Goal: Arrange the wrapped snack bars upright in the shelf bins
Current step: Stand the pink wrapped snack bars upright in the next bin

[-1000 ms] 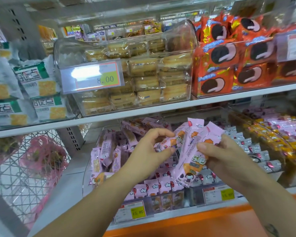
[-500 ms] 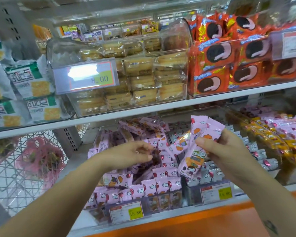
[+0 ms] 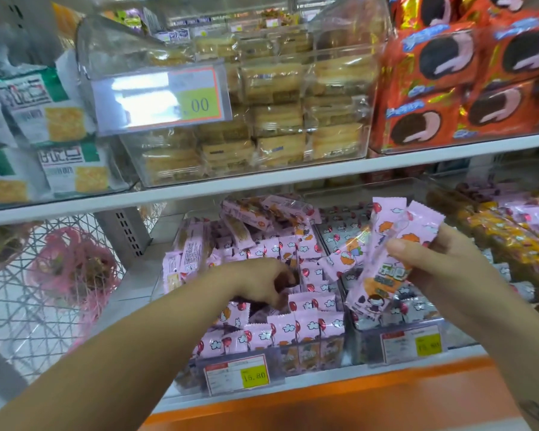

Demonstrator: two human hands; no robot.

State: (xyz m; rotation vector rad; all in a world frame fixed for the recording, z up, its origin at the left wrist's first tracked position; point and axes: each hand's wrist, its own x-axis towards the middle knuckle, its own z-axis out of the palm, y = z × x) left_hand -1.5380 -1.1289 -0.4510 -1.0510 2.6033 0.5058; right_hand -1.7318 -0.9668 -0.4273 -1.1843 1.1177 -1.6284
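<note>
Right grip (image 3: 448, 269) round near-upright snack bars (image 3: 383, 281)

Golden pastry packs (image 3: 277, 119) are sitting stacked in a clear bin (image 3: 112, 45) on the upper shelf (image 3: 262, 182), with orange cookie packs (image 3: 467, 88) lying just to their right and green-white cracker packs (image 3: 59, 119) leaning to their left.

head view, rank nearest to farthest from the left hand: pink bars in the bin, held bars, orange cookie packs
1. bin bars, just under the left hand
2. held bars, to its right
3. orange cookie packs, upper shelf, far right
</note>
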